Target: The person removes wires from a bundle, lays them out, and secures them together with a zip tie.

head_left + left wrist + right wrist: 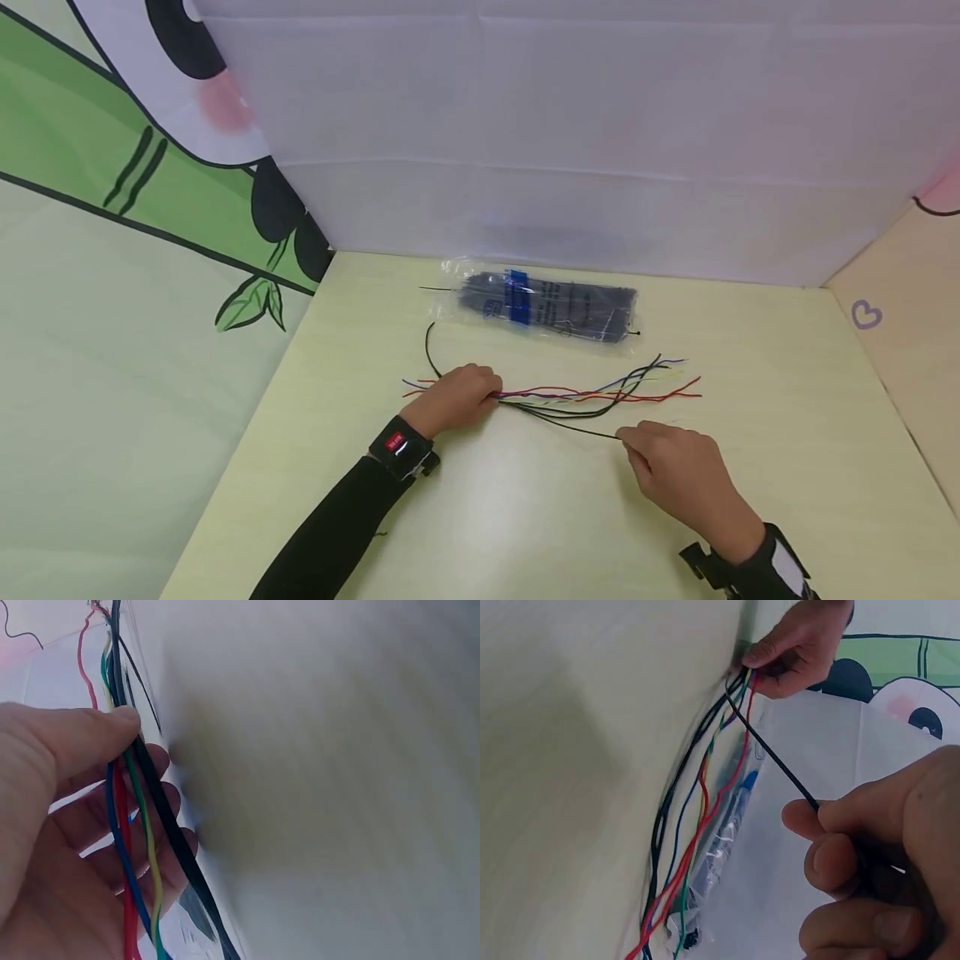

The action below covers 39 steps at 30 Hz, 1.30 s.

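My left hand grips a loose bundle of coloured wires, red, blue, black and yellow-green, lying left to right over the table. In the left wrist view, the thumb presses the wires against the fingers. A thin black cable tie runs from the bundle beside the left hand toward the right. Its other end is pinched between thumb and forefinger of my right hand, the tip hidden inside the curled fingers. The right wrist view shows this tie stretched straight, with the wires' free ends spreading below it.
Behind the wires lies a clear plastic bag of black cable ties with a blue label. The pale table ends at a white cloth wall, and printed panels flank it. A black wire end curls up left of the left hand.
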Each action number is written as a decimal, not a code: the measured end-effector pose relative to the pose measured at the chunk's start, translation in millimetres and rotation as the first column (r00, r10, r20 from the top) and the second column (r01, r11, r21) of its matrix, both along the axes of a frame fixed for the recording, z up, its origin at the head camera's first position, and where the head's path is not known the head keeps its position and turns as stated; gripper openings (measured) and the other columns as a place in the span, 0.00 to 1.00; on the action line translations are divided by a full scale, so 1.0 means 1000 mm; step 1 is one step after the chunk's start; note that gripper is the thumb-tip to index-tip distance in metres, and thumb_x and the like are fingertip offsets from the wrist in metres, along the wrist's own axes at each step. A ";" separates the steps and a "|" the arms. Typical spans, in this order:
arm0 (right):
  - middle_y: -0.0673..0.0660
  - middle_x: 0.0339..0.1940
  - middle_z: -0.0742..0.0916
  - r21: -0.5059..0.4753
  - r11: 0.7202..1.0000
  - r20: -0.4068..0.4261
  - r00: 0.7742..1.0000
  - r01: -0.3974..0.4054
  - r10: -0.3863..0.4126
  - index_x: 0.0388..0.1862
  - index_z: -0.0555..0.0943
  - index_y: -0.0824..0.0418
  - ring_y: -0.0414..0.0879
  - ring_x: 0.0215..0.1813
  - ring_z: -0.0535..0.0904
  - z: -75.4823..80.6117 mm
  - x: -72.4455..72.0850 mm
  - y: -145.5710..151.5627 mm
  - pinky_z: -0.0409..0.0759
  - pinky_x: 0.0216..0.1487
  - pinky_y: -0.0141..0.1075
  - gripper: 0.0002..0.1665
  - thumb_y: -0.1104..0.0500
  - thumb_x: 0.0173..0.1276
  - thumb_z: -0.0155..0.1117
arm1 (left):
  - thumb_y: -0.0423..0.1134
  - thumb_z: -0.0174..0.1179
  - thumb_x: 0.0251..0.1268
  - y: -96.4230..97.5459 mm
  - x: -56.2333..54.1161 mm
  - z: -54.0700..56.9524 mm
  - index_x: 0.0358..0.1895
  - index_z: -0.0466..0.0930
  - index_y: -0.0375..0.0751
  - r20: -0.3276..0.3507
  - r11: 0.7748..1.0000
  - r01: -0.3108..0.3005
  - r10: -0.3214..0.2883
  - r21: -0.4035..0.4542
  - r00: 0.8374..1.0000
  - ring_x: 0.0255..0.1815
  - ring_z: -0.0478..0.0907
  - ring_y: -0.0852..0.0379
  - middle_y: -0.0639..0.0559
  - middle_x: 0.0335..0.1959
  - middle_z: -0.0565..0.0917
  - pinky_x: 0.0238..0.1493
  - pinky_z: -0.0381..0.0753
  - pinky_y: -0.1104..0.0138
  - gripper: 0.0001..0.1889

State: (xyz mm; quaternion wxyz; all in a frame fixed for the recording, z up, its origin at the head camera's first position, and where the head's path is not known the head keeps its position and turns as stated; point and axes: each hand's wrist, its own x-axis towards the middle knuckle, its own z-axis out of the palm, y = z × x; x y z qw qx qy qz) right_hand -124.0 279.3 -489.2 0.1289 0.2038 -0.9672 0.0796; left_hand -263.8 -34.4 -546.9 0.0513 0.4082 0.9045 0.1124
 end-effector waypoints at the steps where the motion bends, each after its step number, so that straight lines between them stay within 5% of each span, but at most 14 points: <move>1: 0.38 0.18 0.74 0.016 1.000 0.025 1.000 0.006 -0.006 0.31 0.83 0.46 0.32 0.17 0.57 -0.004 -0.001 -0.003 0.51 0.16 0.27 0.10 0.63 0.58 0.66 | 0.39 0.60 0.69 0.000 0.000 0.000 0.35 0.81 0.49 0.001 1.000 0.000 0.000 0.000 1.000 0.33 0.73 0.61 0.58 0.30 0.77 0.38 0.75 0.67 0.03; 6: 0.41 0.18 0.78 0.054 0.998 0.117 0.992 0.040 -0.046 0.30 0.85 0.48 0.34 0.18 0.64 -0.021 -0.005 -0.019 0.57 0.15 0.30 0.07 0.61 0.60 0.67 | 0.42 0.61 0.68 -0.002 0.001 -0.002 0.34 0.81 0.50 0.044 1.000 0.004 -0.004 0.007 0.999 0.32 0.69 0.62 0.58 0.29 0.73 0.37 0.71 0.69 0.04; 11: 0.42 0.16 0.77 0.025 0.998 0.146 0.988 0.050 -0.053 0.27 0.83 0.49 0.35 0.19 0.65 -0.026 -0.010 -0.029 0.59 0.16 0.30 0.07 0.61 0.62 0.66 | 0.39 0.54 0.72 -0.004 -0.003 0.006 0.38 0.83 0.47 0.110 0.999 -0.025 0.021 0.034 0.994 0.35 0.73 0.61 0.57 0.32 0.78 0.42 0.76 0.67 0.08; 16: 0.41 0.14 0.72 0.002 0.999 0.127 0.991 0.047 -0.047 0.21 0.77 0.47 0.35 0.18 0.64 -0.029 -0.015 -0.034 0.57 0.16 0.31 0.13 0.62 0.62 0.65 | 0.28 0.55 0.67 -0.005 -0.010 0.012 0.47 0.84 0.42 0.035 0.993 -0.118 0.119 -0.030 0.992 0.41 0.79 0.58 0.51 0.38 0.82 0.44 0.81 0.67 0.11; 20: 0.41 0.13 0.72 -0.015 0.999 0.136 0.990 0.049 -0.047 0.19 0.75 0.47 0.35 0.18 0.65 -0.031 -0.016 -0.038 0.58 0.17 0.30 0.15 0.62 0.63 0.65 | 0.26 0.57 0.65 -0.005 -0.017 0.010 0.44 0.86 0.42 -0.030 0.988 -0.138 0.136 -0.073 0.990 0.37 0.78 0.59 0.50 0.35 0.80 0.39 0.79 0.69 0.11; 23: 0.42 0.16 0.77 -0.034 0.998 0.177 0.983 0.049 -0.042 0.24 0.79 0.49 0.35 0.20 0.69 -0.032 -0.017 -0.039 0.60 0.18 0.30 0.10 0.62 0.64 0.65 | 0.30 0.58 0.67 -0.006 -0.022 0.008 0.40 0.86 0.45 -0.046 0.987 -0.136 0.132 -0.083 0.990 0.34 0.76 0.60 0.51 0.33 0.78 0.36 0.78 0.69 0.09; 26: 0.44 0.18 0.79 -0.095 0.994 0.261 0.965 0.045 -0.019 0.38 0.82 0.51 0.35 0.20 0.69 -0.033 -0.018 -0.039 0.61 0.20 0.29 0.05 0.62 0.65 0.64 | 0.33 0.56 0.68 -0.012 -0.025 0.008 0.38 0.85 0.46 0.013 0.983 -0.180 0.181 -0.046 0.983 0.34 0.75 0.58 0.52 0.33 0.78 0.35 0.78 0.67 0.07; 29: 0.42 0.22 0.80 -0.228 0.973 0.361 0.932 0.039 0.047 0.44 0.81 0.52 0.34 0.22 0.68 -0.036 -0.021 -0.036 0.65 0.24 0.28 0.08 0.62 0.69 0.61 | 0.34 0.54 0.65 -0.020 -0.029 0.010 0.33 0.81 0.49 0.121 0.960 -0.277 0.270 0.046 0.955 0.35 0.74 0.58 0.55 0.33 0.78 0.35 0.76 0.65 0.07; 34: 0.44 0.32 0.85 -0.485 0.874 0.467 0.855 0.036 0.225 0.37 0.84 0.53 0.36 0.35 0.79 -0.041 -0.029 -0.028 0.78 0.40 0.30 0.15 0.68 0.72 0.52 | 0.36 0.56 0.63 -0.032 -0.035 0.014 0.33 0.78 0.51 0.305 0.874 -0.417 0.338 0.249 0.890 0.38 0.77 0.58 0.57 0.34 0.81 0.41 0.76 0.64 0.04; 36: 0.46 0.35 0.87 -0.487 0.873 0.445 0.859 -0.005 0.253 0.38 0.85 0.53 0.38 0.40 0.81 -0.043 -0.032 -0.028 0.80 0.43 0.33 0.16 0.69 0.71 0.53 | 0.38 0.57 0.64 -0.036 -0.035 0.015 0.36 0.79 0.51 0.375 0.845 -0.447 0.329 0.292 0.867 0.38 0.77 0.57 0.56 0.36 0.82 0.42 0.76 0.63 0.02; 39: 0.45 0.38 0.86 -0.357 0.925 0.354 0.897 -0.131 0.264 0.39 0.85 0.52 0.39 0.44 0.81 -0.049 -0.036 -0.031 0.80 0.46 0.35 0.12 0.68 0.69 0.59 | 0.40 0.58 0.67 -0.040 -0.034 0.014 0.38 0.80 0.51 0.475 0.810 -0.485 0.302 0.329 0.827 0.40 0.78 0.56 0.55 0.39 0.84 0.42 0.77 0.64 0.02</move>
